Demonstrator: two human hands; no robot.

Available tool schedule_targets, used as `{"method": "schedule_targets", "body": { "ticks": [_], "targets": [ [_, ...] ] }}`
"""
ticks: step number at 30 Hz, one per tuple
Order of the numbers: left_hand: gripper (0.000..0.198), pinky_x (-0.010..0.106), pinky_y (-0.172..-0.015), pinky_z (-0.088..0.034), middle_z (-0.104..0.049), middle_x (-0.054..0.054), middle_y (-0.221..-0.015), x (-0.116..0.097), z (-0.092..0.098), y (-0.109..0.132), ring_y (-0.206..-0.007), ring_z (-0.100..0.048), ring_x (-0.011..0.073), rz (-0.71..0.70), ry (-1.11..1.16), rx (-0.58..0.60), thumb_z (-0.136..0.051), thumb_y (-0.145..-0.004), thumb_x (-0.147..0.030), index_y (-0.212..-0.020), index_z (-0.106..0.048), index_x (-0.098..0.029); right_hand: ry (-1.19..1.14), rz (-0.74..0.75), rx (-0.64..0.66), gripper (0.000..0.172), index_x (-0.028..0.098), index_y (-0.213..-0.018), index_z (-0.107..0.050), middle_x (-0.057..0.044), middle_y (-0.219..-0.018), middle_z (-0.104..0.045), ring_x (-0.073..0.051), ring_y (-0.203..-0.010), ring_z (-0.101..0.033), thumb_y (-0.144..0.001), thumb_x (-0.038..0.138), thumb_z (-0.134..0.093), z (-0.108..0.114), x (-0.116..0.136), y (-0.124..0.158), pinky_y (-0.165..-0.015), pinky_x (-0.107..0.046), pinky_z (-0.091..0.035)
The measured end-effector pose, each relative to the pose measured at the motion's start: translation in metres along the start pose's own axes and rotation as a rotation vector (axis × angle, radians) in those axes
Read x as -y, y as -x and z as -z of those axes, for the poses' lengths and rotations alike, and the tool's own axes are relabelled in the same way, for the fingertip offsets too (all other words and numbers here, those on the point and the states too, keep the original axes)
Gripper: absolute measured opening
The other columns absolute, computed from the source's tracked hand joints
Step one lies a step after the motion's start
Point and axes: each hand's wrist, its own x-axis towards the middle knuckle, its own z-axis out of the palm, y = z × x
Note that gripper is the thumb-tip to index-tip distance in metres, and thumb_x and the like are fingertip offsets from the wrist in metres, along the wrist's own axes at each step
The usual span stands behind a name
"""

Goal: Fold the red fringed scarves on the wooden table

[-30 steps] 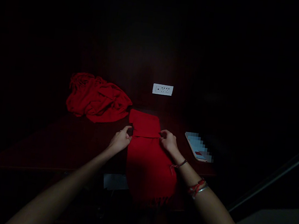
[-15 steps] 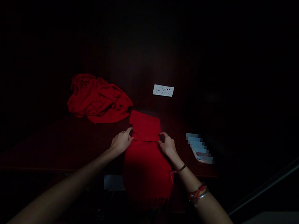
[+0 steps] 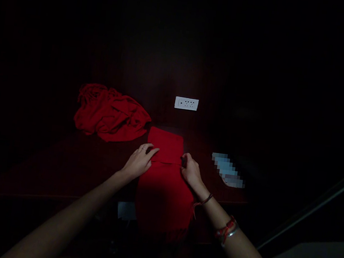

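Observation:
A red fringed scarf point(image 3: 165, 195) lies lengthwise over the table edge, its lower end hanging down in front. Its far part is folded into a flat layer point(image 3: 167, 143) whose near edge crosses between my hands. My left hand point(image 3: 138, 160) rests at the left side of this fold, fingers apart, with one stretched onto the cloth. At the right end of the fold, my right hand point(image 3: 192, 171) pinches the scarf's edge between thumb and fingers. A second red fringed cloth point(image 3: 112, 115) lies crumpled to the left behind my left hand.
The dark table point(image 3: 60, 174) runs up to a dark wall with a white socket panel point(image 3: 186, 103). A phone-like flat object point(image 3: 228, 170), its face blurred out, lies right of my right hand. A pale item point(image 3: 126, 210) shows below the table edge. Surroundings are very dark.
My left hand has loosened its pinch and spread its fingers onto the folded layer. My right hand keeps its hold. The view has shifted slightly, and the hanging end has swung a little left.

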Motion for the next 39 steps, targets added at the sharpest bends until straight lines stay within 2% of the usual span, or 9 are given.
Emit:
{"method": "schedule_targets", "body": {
  "ticks": [2,4,8,13,16,20,25,32,39],
  "targets": [
    [0.040,0.035,-0.092,-0.030,-0.025,0.007,-0.130,0.007,0.001,-0.005,-0.119,-0.023,0.0231,-0.166,0.014,0.019,-0.044,-0.072,-0.019,-0.112,-0.044,-0.022,0.117,0.073,-0.006,0.027,0.017,-0.091,-0.050,-0.004,-0.082,-0.058,-0.011,-0.069,-0.051,-0.068,0.005,-0.040,0.002,0.005,0.006,-0.060,-0.019,-0.035],
    [0.032,0.035,-0.094,-0.027,-0.020,0.005,-0.134,0.017,-0.002,-0.008,-0.122,-0.016,0.0227,-0.227,0.054,0.093,-0.042,-0.076,-0.026,-0.107,-0.048,-0.020,0.259,0.168,0.040,0.021,0.016,-0.081,-0.053,-0.005,-0.079,-0.058,-0.012,-0.071,-0.051,-0.073,0.006,-0.037,0.005,0.010,0.010,-0.063,-0.020,-0.034],
    [0.041,0.037,-0.096,-0.024,-0.027,0.004,-0.132,0.036,-0.015,-0.006,-0.119,-0.026,0.0184,-0.134,0.182,0.350,-0.027,-0.083,-0.038,-0.120,-0.036,-0.021,0.520,0.327,0.166,0.019,0.014,-0.077,-0.058,-0.009,-0.079,-0.060,-0.017,-0.078,-0.049,-0.076,0.009,-0.039,0.009,0.013,0.017,-0.069,-0.026,-0.034],
    [0.051,0.050,-0.095,-0.009,-0.015,0.002,-0.136,0.041,-0.016,0.001,-0.124,-0.007,0.0239,0.023,0.214,0.529,-0.022,-0.082,-0.047,-0.129,-0.013,-0.029,0.551,0.387,0.188,0.023,0.014,-0.085,-0.059,-0.010,-0.086,-0.058,-0.019,-0.084,-0.046,-0.079,0.013,-0.036,0.016,0.009,0.018,-0.070,-0.027,-0.035],
    [0.054,0.047,-0.096,-0.013,-0.011,0.004,-0.137,0.039,-0.010,0.005,-0.124,-0.006,0.0237,0.022,0.220,0.493,-0.024,-0.081,-0.048,-0.130,-0.011,-0.028,0.476,0.374,0.203,0.025,0.014,-0.081,-0.060,-0.010,-0.088,-0.055,-0.017,-0.083,-0.046,-0.080,0.016,-0.035,0.023,0.009,0.017,-0.072,-0.025,-0.035],
    [0.054,0.036,-0.097,-0.019,-0.010,0.006,-0.137,0.032,0.002,0.013,-0.124,-0.010,0.0207,-0.111,0.225,0.317,-0.033,-0.081,-0.041,-0.130,-0.017,-0.022,0.336,0.352,0.117,0.026,0.015,-0.090,-0.058,-0.009,-0.098,-0.052,-0.016,-0.092,-0.044,-0.080,0.017,-0.034,0.029,0.016,0.015,-0.082,-0.026,-0.034],
    [0.032,0.025,-0.089,-0.032,-0.044,0.004,-0.114,0.021,0.012,0.013,-0.102,-0.043,0.0145,-0.104,0.220,0.183,-0.038,-0.080,-0.029,-0.110,-0.044,-0.022,0.250,0.427,0.048,0.034,0.012,-0.112,-0.046,-0.011,-0.118,-0.042,-0.017,-0.108,-0.035,-0.081,0.020,-0.034,0.018,0.023,0.008,-0.091,-0.030,-0.028],
    [0.009,0.022,-0.065,-0.040,-0.052,0.001,-0.077,0.014,-0.006,-0.001,-0.070,-0.050,0.0127,0.128,0.267,0.139,-0.044,-0.073,-0.018,-0.081,-0.047,-0.018,0.459,0.591,0.157,0.025,0.016,-0.101,-0.052,-0.009,-0.096,-0.054,-0.017,-0.090,-0.045,-0.082,0.018,-0.036,0.001,0.037,-0.014,-0.079,-0.028,-0.033],
    [0.009,0.025,-0.071,-0.038,-0.048,0.002,-0.075,0.014,-0.008,0.009,-0.073,-0.047,0.0137,0.066,0.251,0.027,-0.037,-0.074,-0.015,-0.073,-0.045,-0.019,0.483,0.626,0.139,0.024,0.016,-0.089,-0.056,-0.008,-0.085,-0.055,-0.017,-0.082,-0.046,-0.084,0.019,-0.033,-0.009,0.036,-0.015,-0.073,-0.028,-0.032]
  ]
}}
